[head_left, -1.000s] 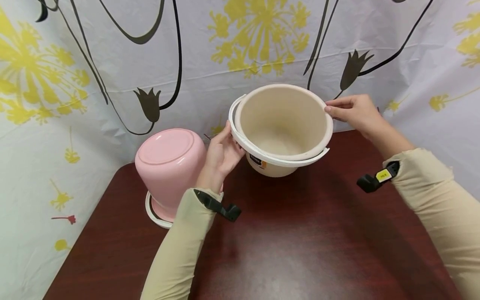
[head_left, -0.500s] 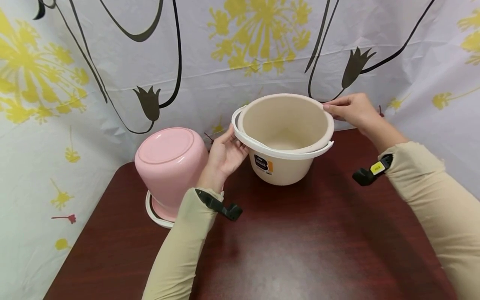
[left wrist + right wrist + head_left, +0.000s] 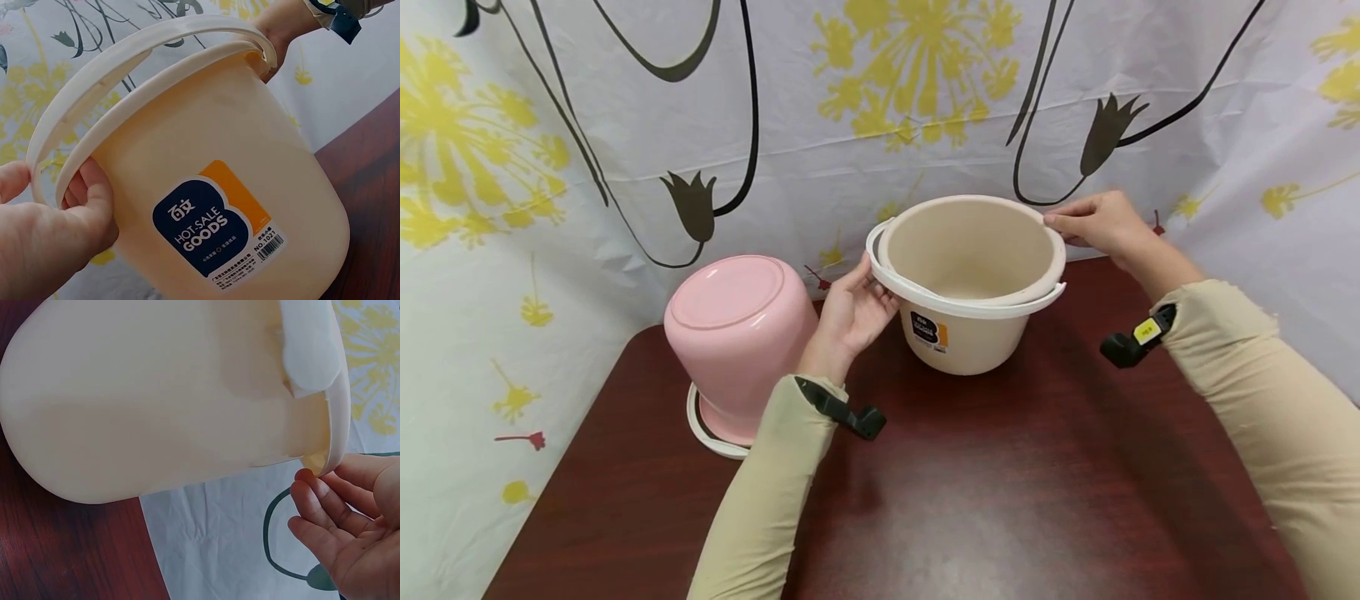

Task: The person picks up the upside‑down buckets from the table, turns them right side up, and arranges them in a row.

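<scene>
A cream bucket (image 3: 966,337) sits upright at the back of the table, its opening facing up and a dark blue and orange label (image 3: 209,225) on its side. Its white handle (image 3: 925,300) is folded down along the front of the rim. At the bucket's left, my left hand (image 3: 853,317) holds the rim from below, with the thumb against the handle in the left wrist view. My right hand (image 3: 1101,223) pinches the rim at the far right; in the right wrist view its other fingers (image 3: 312,503) hang under the rim.
Left of the cream bucket, a pink bucket (image 3: 737,333) stands upside down, its white handle (image 3: 700,429) lying on the table. Behind the dark red table (image 3: 970,500) hangs a white curtain (image 3: 820,142) printed with flowers.
Both hands have lowered the cream bucket and turned it from a forward tilt to nearly upright, so its label now shows. The pink bucket has stayed in place.
</scene>
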Action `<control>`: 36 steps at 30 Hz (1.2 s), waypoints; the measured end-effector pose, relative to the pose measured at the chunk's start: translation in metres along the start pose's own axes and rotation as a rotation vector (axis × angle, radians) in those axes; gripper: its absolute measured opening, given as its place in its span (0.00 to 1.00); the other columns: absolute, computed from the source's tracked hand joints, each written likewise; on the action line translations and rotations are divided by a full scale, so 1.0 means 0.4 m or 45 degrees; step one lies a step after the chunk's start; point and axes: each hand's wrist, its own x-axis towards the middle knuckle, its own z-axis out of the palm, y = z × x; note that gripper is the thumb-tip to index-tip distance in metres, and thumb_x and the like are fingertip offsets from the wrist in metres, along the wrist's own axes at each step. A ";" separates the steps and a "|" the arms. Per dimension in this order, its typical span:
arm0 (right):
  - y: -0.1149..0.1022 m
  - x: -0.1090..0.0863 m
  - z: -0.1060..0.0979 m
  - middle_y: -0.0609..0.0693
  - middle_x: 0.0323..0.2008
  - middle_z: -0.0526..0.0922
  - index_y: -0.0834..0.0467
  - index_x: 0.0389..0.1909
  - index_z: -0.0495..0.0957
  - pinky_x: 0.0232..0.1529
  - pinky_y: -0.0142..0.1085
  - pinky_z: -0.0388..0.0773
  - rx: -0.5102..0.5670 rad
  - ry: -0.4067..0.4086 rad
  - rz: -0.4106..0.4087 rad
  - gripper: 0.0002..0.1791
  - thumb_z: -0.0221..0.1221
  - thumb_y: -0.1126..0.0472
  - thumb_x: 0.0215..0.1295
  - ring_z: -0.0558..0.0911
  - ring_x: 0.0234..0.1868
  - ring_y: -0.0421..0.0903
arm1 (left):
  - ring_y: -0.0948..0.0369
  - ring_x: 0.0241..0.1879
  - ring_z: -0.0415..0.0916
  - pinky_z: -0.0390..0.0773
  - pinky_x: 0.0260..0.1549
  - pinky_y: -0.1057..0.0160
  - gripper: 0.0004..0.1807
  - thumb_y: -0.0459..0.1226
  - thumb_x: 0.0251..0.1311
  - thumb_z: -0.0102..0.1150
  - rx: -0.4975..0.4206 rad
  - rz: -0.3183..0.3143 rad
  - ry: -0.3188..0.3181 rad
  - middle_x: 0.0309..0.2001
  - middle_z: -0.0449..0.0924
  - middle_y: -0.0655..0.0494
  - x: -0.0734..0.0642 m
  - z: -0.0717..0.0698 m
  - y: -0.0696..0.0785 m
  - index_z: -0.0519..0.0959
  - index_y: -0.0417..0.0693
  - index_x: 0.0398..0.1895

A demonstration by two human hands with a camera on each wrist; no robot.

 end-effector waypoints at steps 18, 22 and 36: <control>0.014 0.009 0.010 0.38 0.23 0.79 0.70 0.49 0.75 0.28 0.24 0.75 0.111 0.010 0.009 0.26 0.61 0.53 0.58 0.79 0.25 0.31 | 0.60 0.35 0.68 0.68 0.37 0.66 0.13 0.42 0.68 0.43 -0.114 -0.011 0.076 0.35 0.68 0.51 0.021 -0.007 -0.006 0.70 0.41 0.41; 0.016 0.012 0.014 0.38 0.24 0.79 0.71 0.51 0.73 0.28 0.24 0.75 0.097 0.014 0.022 0.29 0.61 0.52 0.58 0.78 0.25 0.31 | 0.61 0.35 0.69 0.69 0.36 0.67 0.12 0.42 0.68 0.43 -0.095 -0.001 0.097 0.37 0.68 0.51 0.017 -0.012 -0.007 0.71 0.42 0.41; 0.013 0.009 0.013 0.37 0.23 0.79 0.74 0.51 0.72 0.28 0.23 0.75 0.067 0.020 -0.010 0.30 0.60 0.53 0.59 0.78 0.25 0.30 | 0.63 0.31 0.68 0.71 0.32 0.71 0.08 0.36 0.66 0.47 -0.086 0.012 0.233 0.32 0.67 0.54 0.018 -0.063 -0.020 0.72 0.43 0.30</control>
